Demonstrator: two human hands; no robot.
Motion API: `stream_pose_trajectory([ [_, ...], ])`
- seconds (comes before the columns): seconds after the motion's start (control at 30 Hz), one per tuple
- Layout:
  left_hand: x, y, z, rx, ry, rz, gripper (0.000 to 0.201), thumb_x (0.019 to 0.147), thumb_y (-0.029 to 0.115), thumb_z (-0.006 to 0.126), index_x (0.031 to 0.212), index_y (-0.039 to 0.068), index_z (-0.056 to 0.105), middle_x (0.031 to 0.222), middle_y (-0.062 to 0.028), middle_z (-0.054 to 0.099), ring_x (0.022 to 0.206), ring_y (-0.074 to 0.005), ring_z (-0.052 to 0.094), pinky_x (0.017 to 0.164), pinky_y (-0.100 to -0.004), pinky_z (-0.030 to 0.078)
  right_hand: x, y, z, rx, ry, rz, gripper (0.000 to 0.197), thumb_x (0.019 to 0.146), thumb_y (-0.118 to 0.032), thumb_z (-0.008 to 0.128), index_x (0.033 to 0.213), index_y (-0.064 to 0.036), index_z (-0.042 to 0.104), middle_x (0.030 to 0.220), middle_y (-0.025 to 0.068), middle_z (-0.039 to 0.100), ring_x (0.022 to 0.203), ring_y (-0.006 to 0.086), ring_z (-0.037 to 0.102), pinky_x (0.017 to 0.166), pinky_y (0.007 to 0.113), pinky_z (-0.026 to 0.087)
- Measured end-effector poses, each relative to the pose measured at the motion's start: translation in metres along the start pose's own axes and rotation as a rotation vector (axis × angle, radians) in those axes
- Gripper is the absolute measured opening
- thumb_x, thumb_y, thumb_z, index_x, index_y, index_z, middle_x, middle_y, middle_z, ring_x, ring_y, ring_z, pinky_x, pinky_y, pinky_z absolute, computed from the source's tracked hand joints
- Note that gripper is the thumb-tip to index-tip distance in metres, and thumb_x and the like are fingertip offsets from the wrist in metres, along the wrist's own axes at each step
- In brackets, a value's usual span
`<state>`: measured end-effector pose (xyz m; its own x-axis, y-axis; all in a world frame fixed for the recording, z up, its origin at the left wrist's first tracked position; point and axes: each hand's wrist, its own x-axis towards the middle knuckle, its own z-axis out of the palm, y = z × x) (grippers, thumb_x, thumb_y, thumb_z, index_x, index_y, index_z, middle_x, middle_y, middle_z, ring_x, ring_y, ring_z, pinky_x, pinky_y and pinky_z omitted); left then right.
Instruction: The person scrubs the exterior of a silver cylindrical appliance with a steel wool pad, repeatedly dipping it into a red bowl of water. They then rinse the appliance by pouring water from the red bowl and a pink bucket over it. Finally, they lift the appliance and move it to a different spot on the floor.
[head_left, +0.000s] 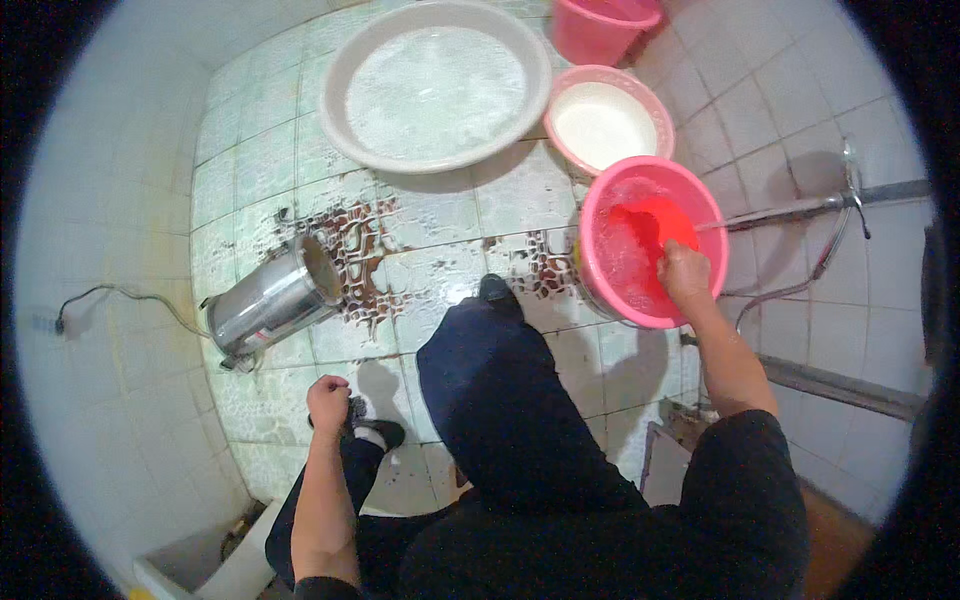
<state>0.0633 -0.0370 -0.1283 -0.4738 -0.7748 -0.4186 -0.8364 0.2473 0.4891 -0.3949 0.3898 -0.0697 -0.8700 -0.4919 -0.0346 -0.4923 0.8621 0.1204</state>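
Nearest us, at the lower left of the frame, our left hand (328, 402) hangs over the floor (430, 275), fingers curled inward; we see nothing in it but cannot tell how tightly it is closed. Our hands are well apart: the right hand (685, 270), right of centre, is clamped on what looks like a red plastic dipper (660, 220). The dipper lies just up and left of that hand, inside a pink bucket (588, 240) of water, and its long axis seems to run leftward from our grip, though its far end blurs into the water. The right hand is clearly the nearer one; from the left, the dipper lies far off to the upper right. A jet of water (765, 214) enters over the bucket's right rim. Left of centre, a steel cylinder (265, 305) lies on its side, mouth toward the upper right. Beyond the bucket sits a smaller pink basin (652, 98) with whitish contents, then a wide pale basin (336, 100) at upper centre and another pink bucket (588, 38) at the top edge.
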Motion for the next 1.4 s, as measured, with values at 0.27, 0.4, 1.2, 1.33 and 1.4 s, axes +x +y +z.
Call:
stream_pose_trajectory([
  [0.27, -0.039, 0.002, -0.022, -0.126, 0.05, -0.077, 0.008, 0.071, 0.003, 0.061, 0.076, 0.002, 0.066, 0.069, -0.0084, 0.066, 0.064, -0.017, 0.063, 0.063, -0.0304, 0.049, -0.009, 0.006, 0.071, 0.897, 0.209, 0.514, 0.014, 0.077, -0.015, 0.062, 0.078, -0.0018, 0.057, 0.063, 0.0159, 0.059, 0.051, 0.0282, 0.058, 0.048, 0.042, 0.047],
  [0.4, -0.062, 0.01, -0.041, -0.144, 0.094, 0.01, 0.009, 0.07, 0.002, 0.06, 0.076, 0.001, 0.066, 0.069, -0.009, 0.066, 0.064, -0.0171, 0.062, 0.064, -0.0299, 0.049, -0.026, 0.009, 0.039, 1.684, 0.102, 0.994, 0.01, 0.079, -0.011, 0.06, 0.079, -0.0099, 0.05, 0.058, 0.0028, 0.048, 0.04, 0.0155, 0.045, 0.035, 0.03, 0.036],
  [1.2, 0.088, 0.079, -0.039, 0.566, 0.13, -0.011, 0.054, 0.078, 0.052, 0.069, 0.099, 0.004, 0.055, 0.086, -0.0163, 0.068, 0.083, -0.0354, 0.066, 0.07, -0.0458, 0.051, 0.025, -0.192, 0.0, 2.026, -0.39, 0.481, 0.03, 0.077, -0.006, 0.058, 0.106, -0.0009, 0.056, 0.075, 0.0037, 0.06, 0.042, 0.0101, 0.047, 0.033, 0.023, 0.034],
  [1.33, 0.13, 0.085, -0.023, 0.58, 0.179, -0.061, 0.064, 0.076, 0.053, 0.07, 0.106, 0.001, 0.049, 0.085, -0.0184, 0.067, 0.084, -0.0373, 0.067, 0.069, -0.0466, 0.051, 0.036, -0.219, 0.038, 1.997, -0.508, 0.588, 0.032, 0.076, -0.006, 0.059, 0.108, -0.0009, 0.058, 0.071, 0.0028, 0.06, 0.041, 0.0099, 0.046, 0.034, 0.023, 0.034],
  [1.4, 0.146, 0.087, -0.016, 0.596, 0.201, -0.068, 0.065, 0.076, 0.054, 0.071, 0.106, 0.001, 0.048, 0.086, -0.018, 0.066, 0.082, -0.0378, 0.067, 0.07, -0.0464, 0.051, 0.039, -0.221, 0.059, 1.9, -0.504, 0.602, 0.03, 0.077, -0.005, 0.058, 0.107, -0.0011, 0.06, 0.073, 0.0029, 0.061, 0.042, 0.0096, 0.046, 0.034, 0.023, 0.033],
])
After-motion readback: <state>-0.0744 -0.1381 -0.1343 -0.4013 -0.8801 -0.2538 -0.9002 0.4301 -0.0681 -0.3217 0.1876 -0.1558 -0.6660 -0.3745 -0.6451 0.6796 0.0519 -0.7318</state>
